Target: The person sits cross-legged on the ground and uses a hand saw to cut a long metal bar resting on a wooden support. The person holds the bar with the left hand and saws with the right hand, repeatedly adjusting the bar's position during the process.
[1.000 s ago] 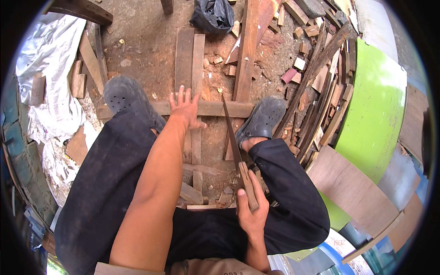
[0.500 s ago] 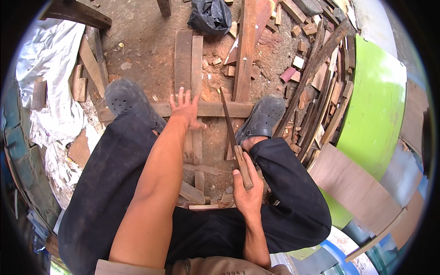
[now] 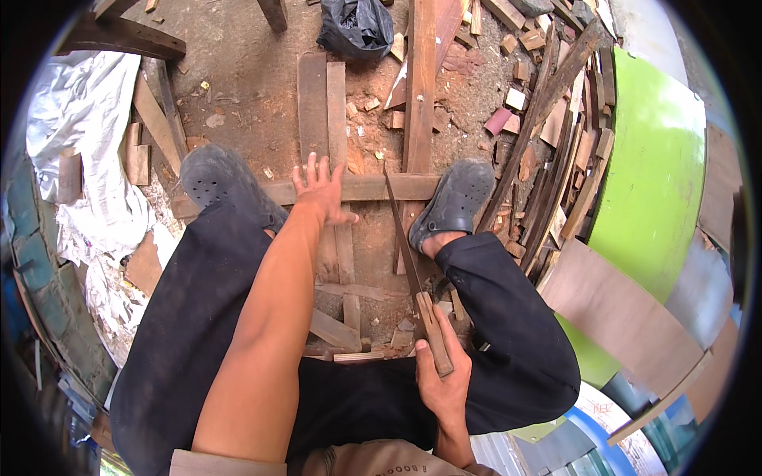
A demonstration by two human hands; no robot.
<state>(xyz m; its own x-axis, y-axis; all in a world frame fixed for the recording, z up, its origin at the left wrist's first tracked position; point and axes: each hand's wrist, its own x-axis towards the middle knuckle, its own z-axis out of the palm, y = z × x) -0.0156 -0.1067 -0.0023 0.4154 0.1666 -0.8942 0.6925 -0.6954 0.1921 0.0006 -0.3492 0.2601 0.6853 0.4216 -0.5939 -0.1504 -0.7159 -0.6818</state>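
Observation:
A long wooden plank (image 3: 385,188) lies crosswise in front of me, over other boards that run away from me. My left hand (image 3: 319,190) is spread out on it, palm down, the fingers apart. My right hand (image 3: 444,385) is wrapped round the wooden handle of a handsaw (image 3: 405,250), low by my right thigh. The saw's narrow dark blade crosses the plank right of my left hand, its tip just beyond the far edge. My left shoe (image 3: 226,184) and right shoe (image 3: 456,202) rest at the plank's two ends.
Wood offcuts and long strips (image 3: 548,159) are heaped on the right beside a bright green panel (image 3: 647,182). A black plastic bag (image 3: 355,30) sits at the far side. White sheeting (image 3: 79,127) covers the left, near dark wooden legs (image 3: 127,40).
My right hand has drawn the saw back toward me and slightly right, so less blade reaches past the plank. My left hand stays in place on the wood.

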